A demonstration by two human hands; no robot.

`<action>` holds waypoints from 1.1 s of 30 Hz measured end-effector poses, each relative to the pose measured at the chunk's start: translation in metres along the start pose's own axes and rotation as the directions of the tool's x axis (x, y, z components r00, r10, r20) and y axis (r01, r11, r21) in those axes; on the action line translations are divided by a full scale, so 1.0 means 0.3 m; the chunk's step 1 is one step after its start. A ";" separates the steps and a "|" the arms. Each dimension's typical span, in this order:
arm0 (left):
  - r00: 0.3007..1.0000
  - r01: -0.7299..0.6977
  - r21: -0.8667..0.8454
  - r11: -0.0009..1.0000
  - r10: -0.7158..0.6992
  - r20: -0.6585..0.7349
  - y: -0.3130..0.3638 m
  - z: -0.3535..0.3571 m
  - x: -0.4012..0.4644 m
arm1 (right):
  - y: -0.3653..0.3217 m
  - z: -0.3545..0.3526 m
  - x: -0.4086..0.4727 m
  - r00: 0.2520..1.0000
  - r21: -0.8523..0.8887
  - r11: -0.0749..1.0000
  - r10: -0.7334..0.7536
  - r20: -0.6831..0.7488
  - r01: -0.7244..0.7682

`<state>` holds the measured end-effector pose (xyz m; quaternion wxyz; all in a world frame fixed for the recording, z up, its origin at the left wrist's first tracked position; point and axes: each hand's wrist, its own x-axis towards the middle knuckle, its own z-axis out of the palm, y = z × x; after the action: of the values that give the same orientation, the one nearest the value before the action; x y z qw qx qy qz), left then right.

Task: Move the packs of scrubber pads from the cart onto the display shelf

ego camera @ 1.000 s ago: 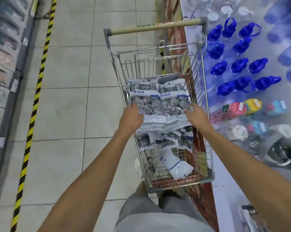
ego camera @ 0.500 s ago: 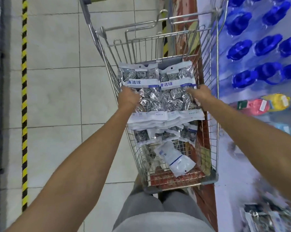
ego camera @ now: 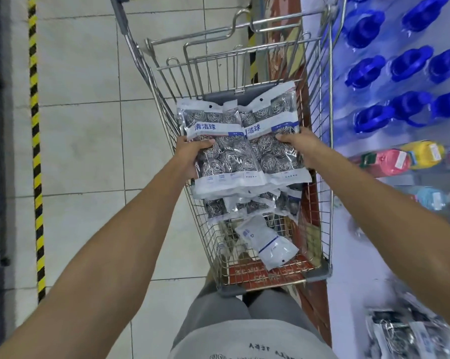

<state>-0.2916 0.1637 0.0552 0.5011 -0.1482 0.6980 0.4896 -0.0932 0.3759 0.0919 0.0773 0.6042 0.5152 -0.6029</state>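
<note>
Fingers of left hand (ego camera: 192,156) curled round left edge of stacked scrubber packs (ego camera: 240,149), thumb on top; right hand (ego camera: 297,149) clamps right edge same way. Stack held flat over wire cart (ego camera: 324,156), two packs side by side on top. Long axis runs away from person, hang-hole headers pointing to far handle end, white bottoms toward person. More packs (ego camera: 247,206) below in basket, one white-backed pack (ego camera: 266,242) lying askew near cart's near end. Blurred packs (ego camera: 405,332) on display shelf (ego camera: 353,268) at right.
</note>
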 end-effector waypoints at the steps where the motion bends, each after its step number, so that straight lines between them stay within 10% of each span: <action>1: 0.999 0.017 -0.026 1.000 -0.016 0.027 -0.001 -0.002 -0.018 | 0.001 -0.007 -0.013 1.000 0.003 1.000 -0.023 0.005 0.023; 17: 0.947 0.006 -0.130 0.992 0.036 0.320 -0.173 -0.268 -0.513 | 0.250 -0.095 -0.543 0.979 0.245 0.951 -0.200 0.022 0.189; 33: 0.806 -0.177 0.235 0.956 0.004 0.592 -0.286 -0.349 -0.782 | 0.881 0.085 -1.292 0.860 0.597 0.716 -0.011 -0.509 0.362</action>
<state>-0.1835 -0.0309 0.2094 0.6830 0.1153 0.5779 0.4316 0.1795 0.0316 0.2590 -0.3378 0.6607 0.3238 -0.5870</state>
